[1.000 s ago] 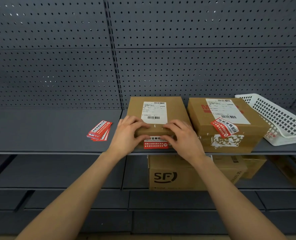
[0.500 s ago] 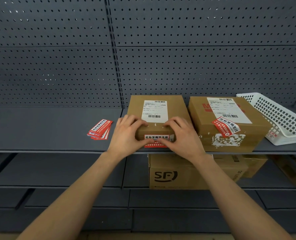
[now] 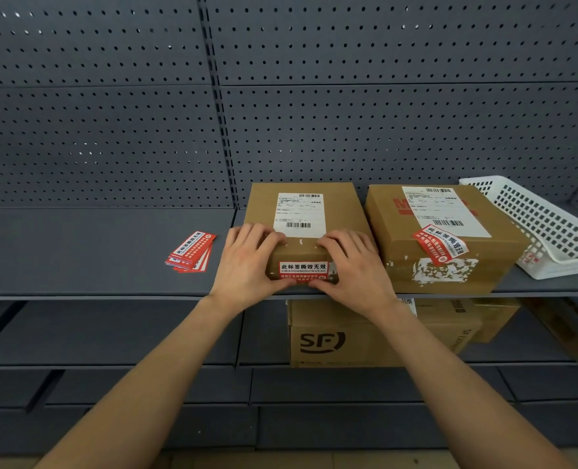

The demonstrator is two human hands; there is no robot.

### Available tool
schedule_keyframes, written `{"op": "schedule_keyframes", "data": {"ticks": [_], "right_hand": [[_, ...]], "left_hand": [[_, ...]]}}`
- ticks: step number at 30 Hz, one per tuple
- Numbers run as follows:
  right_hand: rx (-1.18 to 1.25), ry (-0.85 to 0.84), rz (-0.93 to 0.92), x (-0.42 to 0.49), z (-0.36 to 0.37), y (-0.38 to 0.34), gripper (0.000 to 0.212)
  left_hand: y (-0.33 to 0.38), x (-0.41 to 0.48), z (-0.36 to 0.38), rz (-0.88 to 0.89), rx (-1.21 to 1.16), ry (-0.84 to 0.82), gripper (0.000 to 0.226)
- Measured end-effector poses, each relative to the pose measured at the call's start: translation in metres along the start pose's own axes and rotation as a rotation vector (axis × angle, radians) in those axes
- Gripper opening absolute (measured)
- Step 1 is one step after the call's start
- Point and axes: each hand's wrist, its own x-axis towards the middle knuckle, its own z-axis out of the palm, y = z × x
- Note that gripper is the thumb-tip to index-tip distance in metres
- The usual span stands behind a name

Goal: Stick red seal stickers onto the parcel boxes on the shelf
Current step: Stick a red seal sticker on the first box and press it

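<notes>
The left hand (image 3: 247,265) and right hand (image 3: 352,269) are gripping the near corners of the box (image 3: 264,204), which is sitting on the shelf (image 3: 77,252) at its front lip. The fingers (image 3: 257,233) of each hand are lying curved over the box top, narrow and close together, while the thumbs are pressing on the front face. A red sticker (image 3: 303,267) is lying flat on that front face between the hands, and both thumbs are touching its lower edge. A white shipping label (image 3: 299,213) is showing on the top, just beyond the fingertips.

A sticker stack (image 3: 191,252) is lying fanned on the shelf, near the left hand but apart from it. Just beside the box on the right, a right box (image 3: 450,275) is carrying its own sticker, tilted across its near top edge. A white basket (image 3: 551,231) is leaning against that box's far side; something with red print is showing through its mesh, too small to tell. On the lower shelf (image 3: 111,333) an SF box (image 3: 331,340) is standing among other cartons.
</notes>
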Motion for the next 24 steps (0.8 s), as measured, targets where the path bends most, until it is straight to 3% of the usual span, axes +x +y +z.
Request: {"op": "schedule_keyframes", "data": {"ticks": [6,12,20,24], "right_hand": [[-0.040,-0.002,-0.050,-0.001,0.002,0.007,0.085],[-0.113,-0.046,-0.021,-0.007,0.002,0.018,0.102],[-0.097,-0.046,-0.072,-0.007,0.002,0.027,0.097],[-0.064,-0.039,-0.080,-0.006,-0.001,0.031,0.082]], "left_hand": [[-0.008,-0.003,-0.001,0.055,0.008,-0.003,0.081],[-0.018,-0.011,0.001,-0.015,-0.022,-0.001,0.095],[-0.023,-0.014,0.003,-0.046,-0.102,-0.017,0.096],[-0.023,-0.016,0.001,-0.068,-0.178,0.006,0.089]]}}
